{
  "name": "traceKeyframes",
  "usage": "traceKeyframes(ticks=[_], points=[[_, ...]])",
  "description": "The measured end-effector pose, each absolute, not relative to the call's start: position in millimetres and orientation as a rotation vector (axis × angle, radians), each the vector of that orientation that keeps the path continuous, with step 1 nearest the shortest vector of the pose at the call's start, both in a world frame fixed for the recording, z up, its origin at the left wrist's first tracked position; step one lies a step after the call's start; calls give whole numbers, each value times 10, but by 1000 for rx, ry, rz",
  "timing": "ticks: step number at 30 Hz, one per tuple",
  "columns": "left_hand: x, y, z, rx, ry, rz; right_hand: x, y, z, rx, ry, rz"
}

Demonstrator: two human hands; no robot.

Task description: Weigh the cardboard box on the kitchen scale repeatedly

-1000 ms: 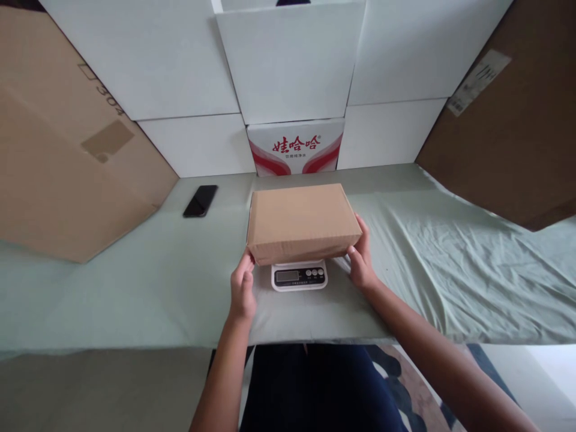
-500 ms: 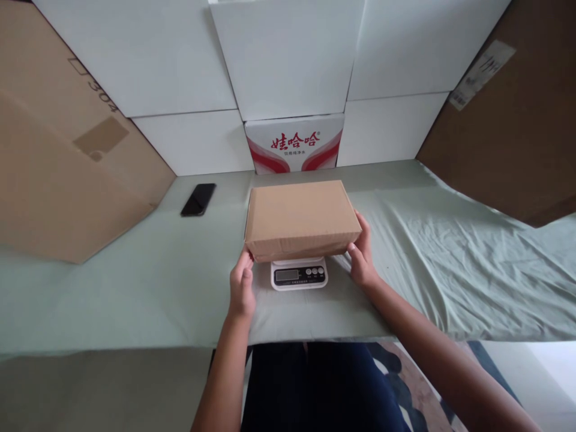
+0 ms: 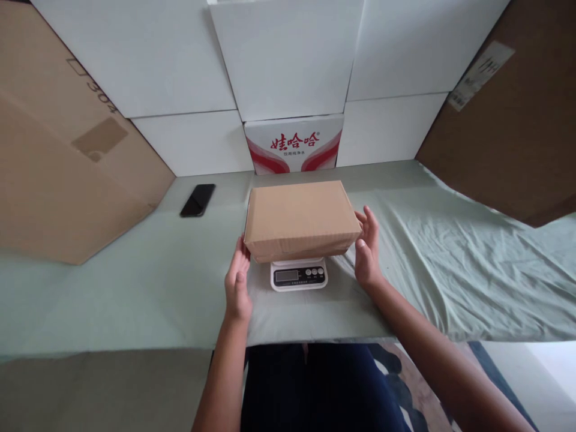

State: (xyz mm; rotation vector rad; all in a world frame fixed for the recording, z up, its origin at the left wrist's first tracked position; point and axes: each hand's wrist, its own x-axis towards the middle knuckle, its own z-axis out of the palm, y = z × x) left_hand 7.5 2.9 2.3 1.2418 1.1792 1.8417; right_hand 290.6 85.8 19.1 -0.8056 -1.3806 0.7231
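Box sits closed on the scale, mid-table. We see the left hand flat and open at its left end, fingertips just touching; the right hand spread open beside the right end. One box, one scale, one phone well off left.

Single head-worn view, looking forward and down, close over the table
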Motion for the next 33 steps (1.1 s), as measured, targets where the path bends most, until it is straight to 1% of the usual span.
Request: traceKeyframes(ticks=[13,22,25,27,30,33], points=[[75,11,20,1239,1214,1798,2928,851,195,-815,-1429,740],[75,-2,-29,1267,1224,1742,2941,783,260,-857,-1591,611],[40,14,72,1287,1221,1752,2945,809,336,-841,-1610,570],[5,129,248,1328,1203,1768,2935,925,430,-829,-1573,533],[-32,541,535,1356,1165,1791,2878,1261,594,-792,-1513,506],[-21,1102,580,1308,1128,1775,2763,1653,632,-790,-1496,485]])
